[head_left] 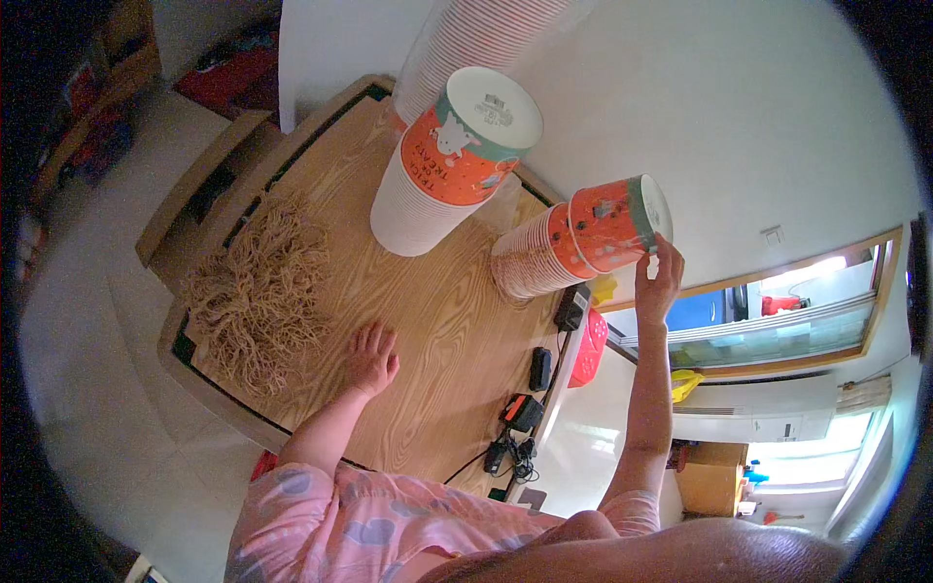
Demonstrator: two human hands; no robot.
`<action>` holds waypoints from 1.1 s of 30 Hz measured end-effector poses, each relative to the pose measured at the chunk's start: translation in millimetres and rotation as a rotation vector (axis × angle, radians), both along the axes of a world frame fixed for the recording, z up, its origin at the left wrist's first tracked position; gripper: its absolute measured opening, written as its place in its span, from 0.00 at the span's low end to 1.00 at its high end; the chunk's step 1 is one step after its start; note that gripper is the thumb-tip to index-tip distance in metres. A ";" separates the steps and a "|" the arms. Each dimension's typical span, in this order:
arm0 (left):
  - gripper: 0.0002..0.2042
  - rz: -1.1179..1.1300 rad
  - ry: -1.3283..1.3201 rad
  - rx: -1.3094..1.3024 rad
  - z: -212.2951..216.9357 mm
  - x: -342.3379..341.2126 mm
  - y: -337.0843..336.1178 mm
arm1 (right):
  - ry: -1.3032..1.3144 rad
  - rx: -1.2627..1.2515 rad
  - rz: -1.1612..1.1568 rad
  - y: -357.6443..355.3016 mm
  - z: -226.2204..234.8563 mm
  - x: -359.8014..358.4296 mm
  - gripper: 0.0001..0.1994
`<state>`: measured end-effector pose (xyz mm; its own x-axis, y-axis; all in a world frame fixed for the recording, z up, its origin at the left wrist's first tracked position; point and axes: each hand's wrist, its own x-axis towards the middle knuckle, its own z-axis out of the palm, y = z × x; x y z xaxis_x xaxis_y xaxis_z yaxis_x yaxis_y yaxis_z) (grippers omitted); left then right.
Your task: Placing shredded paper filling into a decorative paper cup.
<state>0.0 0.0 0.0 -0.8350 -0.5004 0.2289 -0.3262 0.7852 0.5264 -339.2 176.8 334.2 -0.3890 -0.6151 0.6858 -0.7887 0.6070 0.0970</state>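
Note:
My right hand (661, 274) reaches up at the right and has its fingers on the base edge of the top paper cup (610, 225). That orange cup with a green band sits upside down on a stack of nested cups (530, 257), which looks wrapped in clear film. My left hand (371, 360) lies on the wooden table, holding nothing, its fingers a little apart. Beside it is a heap of tangled tan paper strands (262, 301). A taller stack of upside-down white and orange paper cups (452, 160) stands at the back of the table.
Behind the taller stack leans a long sleeve of nested cups (486, 44). Black adapters (573, 306), an orange-and-black device (523, 412) and tangled cables (523, 459) lie along the table's right edge. A white wall (758, 126) rises behind.

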 end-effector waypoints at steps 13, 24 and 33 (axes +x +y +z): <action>0.23 -0.009 0.028 -0.022 5.5 1.4 -4.4 | 0.037 0.029 0.023 -6.4 -23.5 3.3 0.18; 0.24 -0.010 0.039 0.000 -3.5 -1.2 0.4 | -0.079 0.083 0.042 -7.6 -29.3 18.4 0.27; 0.25 0.007 0.012 -0.087 4.8 2.3 0.5 | -0.221 0.295 -0.007 -6.1 -13.2 35.2 0.42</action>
